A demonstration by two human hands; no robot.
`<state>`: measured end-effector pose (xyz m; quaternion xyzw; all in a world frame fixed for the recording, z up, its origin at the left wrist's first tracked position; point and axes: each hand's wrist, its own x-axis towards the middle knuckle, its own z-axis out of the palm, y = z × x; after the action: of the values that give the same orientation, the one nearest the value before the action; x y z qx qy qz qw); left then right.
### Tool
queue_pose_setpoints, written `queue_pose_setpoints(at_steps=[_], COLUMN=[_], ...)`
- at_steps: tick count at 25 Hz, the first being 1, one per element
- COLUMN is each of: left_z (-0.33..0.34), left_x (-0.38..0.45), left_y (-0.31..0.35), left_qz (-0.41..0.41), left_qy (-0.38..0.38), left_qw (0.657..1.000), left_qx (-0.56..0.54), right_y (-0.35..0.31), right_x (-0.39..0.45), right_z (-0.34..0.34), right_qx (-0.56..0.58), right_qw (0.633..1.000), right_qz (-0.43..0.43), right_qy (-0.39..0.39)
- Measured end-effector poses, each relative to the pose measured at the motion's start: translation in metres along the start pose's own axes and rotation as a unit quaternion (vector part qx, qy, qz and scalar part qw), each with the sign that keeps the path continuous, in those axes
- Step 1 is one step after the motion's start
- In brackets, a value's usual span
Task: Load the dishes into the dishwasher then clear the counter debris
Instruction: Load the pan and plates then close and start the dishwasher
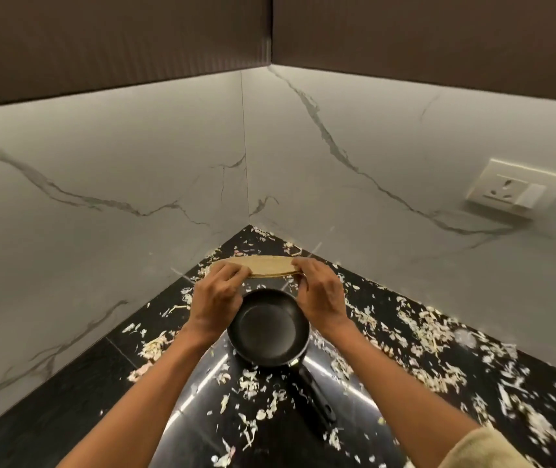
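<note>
A round tan wooden board [263, 264] hovers over the back corner of the black counter [77, 393], seen nearly edge-on. My left hand [217, 297] grips its left end and my right hand [320, 292] grips its right end. Just in front of the hands sits a small black frying pan [268, 327], empty, with its handle [315, 398] pointing toward the lower right. Pale vegetable peelings and scraps [435, 346] lie scattered across the counter, thickest on the right side and around the pan.
White marble-look walls [134, 184] meet in a corner directly behind the board. A wall socket [518, 190] is on the right wall. Dark cabinets [117, 38] hang overhead. The counter's left part holds few scraps.
</note>
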<state>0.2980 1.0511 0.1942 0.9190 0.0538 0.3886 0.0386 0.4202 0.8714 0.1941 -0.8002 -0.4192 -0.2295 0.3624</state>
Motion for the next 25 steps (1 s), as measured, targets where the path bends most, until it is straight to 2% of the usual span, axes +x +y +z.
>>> queue_pose_setpoints(at_steps=[4,10,18,25], left_z=[-0.023,-0.06,-0.115,-0.172], left_x=[-0.049,-0.103,-0.229,-0.318], left_y=[0.033,0.115,0.24,0.308], left_qz=[0.005,-0.03,-0.069,-0.089], left_qy=[0.001,0.031,-0.015,-0.068], left_qw=[1.0,0.997,0.995,0.992], left_qx=[-0.013,-0.061,-0.064,-0.055], right_y=[0.004,-0.006,-0.025,-0.067], right_x=[-0.049,-0.127,-0.275,-0.377], right_z=[-0.032,-0.093,-0.171,-0.221], right_qx=[-0.043,-0.016,0.002,0.009], right_qw=[0.997,0.997,0.996,0.995], right_qz=[-0.057,-0.076,-0.085,-0.104], right_qy=[-0.022,0.031,0.027,0.009])
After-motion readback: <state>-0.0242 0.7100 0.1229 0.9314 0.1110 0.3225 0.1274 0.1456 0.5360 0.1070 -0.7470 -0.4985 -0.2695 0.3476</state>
